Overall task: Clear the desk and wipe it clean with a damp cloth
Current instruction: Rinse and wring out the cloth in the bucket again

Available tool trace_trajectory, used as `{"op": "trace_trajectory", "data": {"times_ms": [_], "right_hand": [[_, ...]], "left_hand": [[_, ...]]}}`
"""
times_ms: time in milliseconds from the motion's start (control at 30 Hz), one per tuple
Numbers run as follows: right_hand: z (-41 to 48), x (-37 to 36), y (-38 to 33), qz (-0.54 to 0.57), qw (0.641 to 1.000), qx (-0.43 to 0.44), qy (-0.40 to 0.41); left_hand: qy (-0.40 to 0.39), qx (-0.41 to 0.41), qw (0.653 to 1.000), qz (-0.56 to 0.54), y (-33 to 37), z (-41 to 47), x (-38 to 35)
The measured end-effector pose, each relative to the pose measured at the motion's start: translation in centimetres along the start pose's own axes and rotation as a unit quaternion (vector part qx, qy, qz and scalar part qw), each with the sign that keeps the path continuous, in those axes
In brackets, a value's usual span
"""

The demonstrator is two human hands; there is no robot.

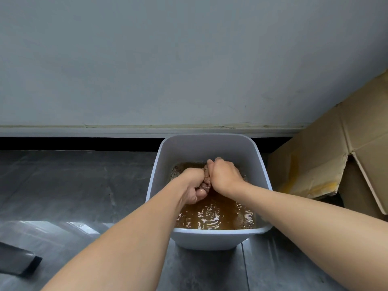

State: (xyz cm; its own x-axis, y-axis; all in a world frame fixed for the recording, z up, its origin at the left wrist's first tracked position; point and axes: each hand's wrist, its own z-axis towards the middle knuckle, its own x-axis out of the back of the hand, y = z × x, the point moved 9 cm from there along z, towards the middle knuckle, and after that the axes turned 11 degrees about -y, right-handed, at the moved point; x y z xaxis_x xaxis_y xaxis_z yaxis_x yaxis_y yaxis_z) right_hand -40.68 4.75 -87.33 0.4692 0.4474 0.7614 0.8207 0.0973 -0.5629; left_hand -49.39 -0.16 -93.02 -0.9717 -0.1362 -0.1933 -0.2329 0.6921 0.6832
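Observation:
A white square tub (206, 144) stands on the grey floor by the wall, holding rippling brown water (214, 217). Above the water my left hand (194, 185) and my right hand (223, 175) both grip a twisted brownish cloth (206, 178) between them. Only a short wrung section of the cloth shows between the two fists; the rest is hidden inside my hands.
A flattened cardboard box (336, 156) leans against the wall just right of the tub. A dark flat object (16, 261) lies at the lower left on the glossy grey floor (73, 185). A pale wall with a skirting board (105, 131) runs behind the tub.

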Motion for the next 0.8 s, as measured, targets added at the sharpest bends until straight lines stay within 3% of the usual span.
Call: {"op": "trace_trajectory", "data": {"times_ms": [67, 167, 267, 367, 500, 633, 700, 800], "right_hand": [[0.5, -0.7, 1.0, -0.046, 0.998, -0.014, -0.031], [0.8, -2.5, 1.7, -0.141, 0.985, -0.027, -0.091], [0.9, -4.2, 2.3, -0.221, 0.962, -0.048, -0.154], [0.2, -5.1, 3.0, -0.209, 0.948, -0.097, -0.220], [0.1, -5.4, 2.9, -0.012, 0.965, -0.114, -0.236], [-0.9, -4.3, 1.9, 0.225, 0.956, -0.153, -0.113], [-1.8, -3.8, 0.4, 0.270, 0.949, -0.145, -0.078], [-2.2, -2.9, -1.7, 0.235, 0.966, -0.098, -0.049]], "left_hand": [[0.005, -0.018, 0.999, 0.037, 0.2, 0.3, 0.1], [0.065, -0.053, 0.981, 0.177, 0.6, 1.2, 1.6], [0.097, -0.043, 0.932, 0.346, 0.6, 1.2, 1.8], [0.076, 0.001, 0.885, 0.459, 0.0, 1.1, 1.4], [0.026, 0.028, 0.935, 0.352, -0.8, 1.2, 0.8], [0.071, 0.024, 0.978, 0.197, -0.9, 1.3, 2.1], [0.108, 0.006, 0.988, 0.110, -0.8, 0.9, 3.1], [0.087, -0.021, 0.995, -0.038, -0.5, 0.2, 2.9]]}}
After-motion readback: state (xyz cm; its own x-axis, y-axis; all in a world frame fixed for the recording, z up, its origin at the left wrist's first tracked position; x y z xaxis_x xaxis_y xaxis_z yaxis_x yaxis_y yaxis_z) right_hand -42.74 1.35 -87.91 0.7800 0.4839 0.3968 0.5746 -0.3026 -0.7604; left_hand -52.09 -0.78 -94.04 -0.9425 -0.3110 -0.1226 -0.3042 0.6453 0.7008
